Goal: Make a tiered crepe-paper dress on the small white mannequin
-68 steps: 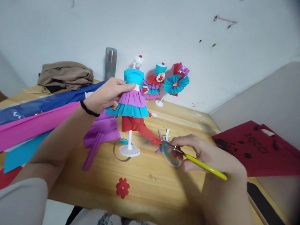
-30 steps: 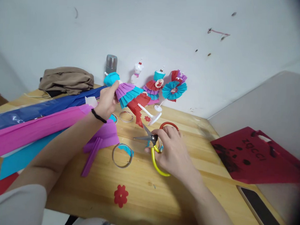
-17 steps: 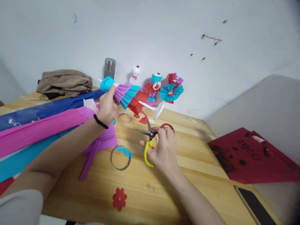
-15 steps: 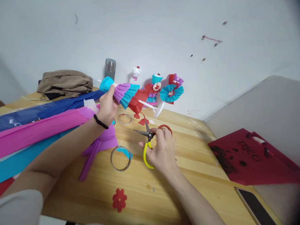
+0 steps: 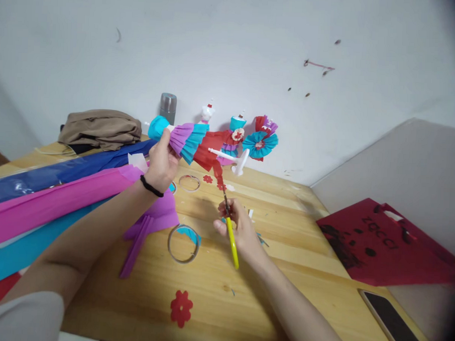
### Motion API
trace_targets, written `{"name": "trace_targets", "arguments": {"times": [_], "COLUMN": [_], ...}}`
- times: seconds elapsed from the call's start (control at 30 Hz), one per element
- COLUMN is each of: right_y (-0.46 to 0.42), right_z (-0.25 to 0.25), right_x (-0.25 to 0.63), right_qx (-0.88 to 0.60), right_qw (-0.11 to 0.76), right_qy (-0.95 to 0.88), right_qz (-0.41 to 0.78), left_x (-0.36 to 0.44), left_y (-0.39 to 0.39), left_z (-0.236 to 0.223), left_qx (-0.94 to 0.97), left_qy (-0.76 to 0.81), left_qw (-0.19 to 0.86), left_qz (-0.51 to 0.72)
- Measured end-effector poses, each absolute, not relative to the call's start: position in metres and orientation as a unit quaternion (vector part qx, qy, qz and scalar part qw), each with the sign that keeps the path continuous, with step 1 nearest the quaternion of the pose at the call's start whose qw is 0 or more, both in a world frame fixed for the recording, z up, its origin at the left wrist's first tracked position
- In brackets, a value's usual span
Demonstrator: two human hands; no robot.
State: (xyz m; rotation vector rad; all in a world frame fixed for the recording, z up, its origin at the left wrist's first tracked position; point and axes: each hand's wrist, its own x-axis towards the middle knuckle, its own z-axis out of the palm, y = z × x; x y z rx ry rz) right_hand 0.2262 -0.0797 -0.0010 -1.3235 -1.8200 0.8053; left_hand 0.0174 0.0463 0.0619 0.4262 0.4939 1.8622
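My left hand (image 5: 163, 162) is closed around a small mannequin (image 5: 189, 141) tilted on its side, dressed in a blue top and a skirt of purple, blue and red paper tiers. Its white stand (image 5: 241, 162) sticks out at the right. A red paper strip (image 5: 218, 173) dangles from the skirt's lower edge. In my right hand (image 5: 240, 226) is a pair of scissors (image 5: 231, 241) with a yellow handle. They are turned edge-on, blades upward, with the tips just below the strip; I cannot tell whether they touch it.
Behind stand other dressed mannequins (image 5: 237, 124) and a grey bottle (image 5: 168, 106). Tape rolls (image 5: 183, 261) and a red paper flower (image 5: 181, 308) lie on the wooden table (image 5: 282, 293). Coloured paper (image 5: 60, 203) lies left; a red bag (image 5: 382, 242) and a phone (image 5: 394, 323) are right.
The scissors have rotated from lying flat with spread blades to edge-on, pointing up at the red strip. My left hand and the mannequin have shifted slightly left.
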Motion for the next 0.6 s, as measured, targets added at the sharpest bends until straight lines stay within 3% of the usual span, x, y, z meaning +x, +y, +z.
{"name": "trace_targets", "arguments": {"times": [0.23, 0.43, 0.6], "right_y": [-0.076, -0.068, -0.067], "right_z": [-0.007, 0.008, 0.020], "right_x": [0.222, 0.234, 0.242], "right_qx": [-0.420, -0.423, -0.389], "right_qw": [0.506, 0.628, 0.649], "right_qy": [-0.589, -0.508, -0.515], "right_qz": [0.470, 0.411, 0.403], "left_x": [0.014, 0.008, 0.011], "left_y": [0.051, 0.051, 0.045], "left_z": [0.061, 0.065, 0.065], "left_qx": [0.191, 0.271, 0.340], "left_qy": [0.207, 0.187, 0.217], "left_qw": [0.568, 0.607, 0.634], "left_qz": [0.773, 0.723, 0.660]}}
